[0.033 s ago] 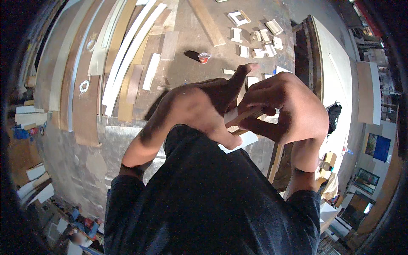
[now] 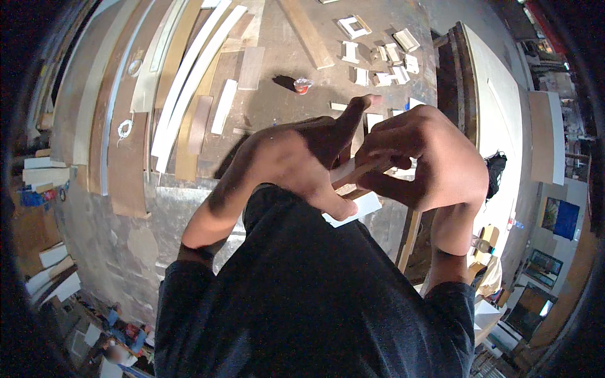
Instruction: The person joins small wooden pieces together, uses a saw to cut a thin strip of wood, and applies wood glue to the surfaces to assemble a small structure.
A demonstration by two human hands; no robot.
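Close to my chest, my left hand (image 2: 293,160) grips a small flat piece with a white face (image 2: 360,210). Its thumb presses along that piece's edge, while one finger stretches out forward. My right hand (image 2: 432,160) is bent in a pinch, thumb and fingers closed on a thin brown wooden strip (image 2: 360,172) that runs toward the left palm. Strip and white-faced piece meet between the hands; whether they are joined I cannot tell. The left fingers hide most of the far side.
On the workbench (image 2: 277,104), long wooden boards (image 2: 129,170) lie at the left. A small red-and-silver cup (image 2: 303,85) stands ahead, with several small wooden assemblies (image 2: 394,57) at the far right. A pale panel (image 2: 498,107) lies beyond the bench's right edge. Another person (image 2: 116,356) is at lower left.
My right fingers and the wooden strip have shifted very slightly to the right. The white-faced piece has tilted a little; both grips look the same.
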